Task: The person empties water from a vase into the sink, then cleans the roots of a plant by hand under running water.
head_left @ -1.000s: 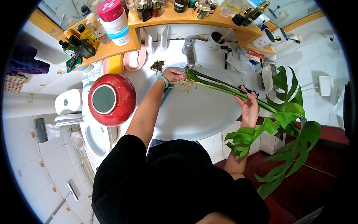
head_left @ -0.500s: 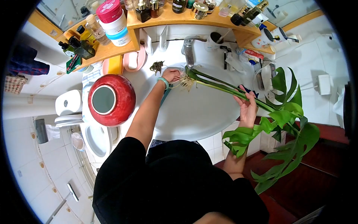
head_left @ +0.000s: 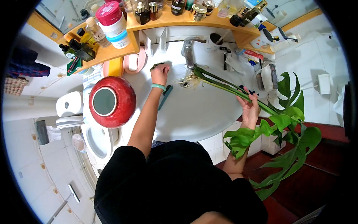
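My right hand [head_left: 250, 108] is wrapped round the long green stems of a leafy plant [head_left: 231, 89], whose big split leaves hang at the right. The plant's pale roots [head_left: 191, 80] hang over the white sink basin [head_left: 201, 115], just below the faucet [head_left: 189, 54]. My left hand [head_left: 160, 74], with a pale green bangle on the wrist, is at the sink's back left rim, over a small dark clump [head_left: 154, 66]. Its fingers are bent together and partly hide the clump; whether they grip it is hard to see. A teal brush [head_left: 165, 98] lies by the basin's left edge.
An upturned red bowl [head_left: 128, 102] stands left of the sink. Behind it are a yellow block [head_left: 113, 67] and a pink soap dish [head_left: 134, 59]. A wooden shelf [head_left: 171, 21] with bottles and jars spans the back. A cup [head_left: 215, 42] and razor [head_left: 225, 56] are behind the basin.
My left hand has left the roots and moved left to the dark clump, uncovering more of the teal brush. The right hand still holds the stems, with the plant shifted slightly right.
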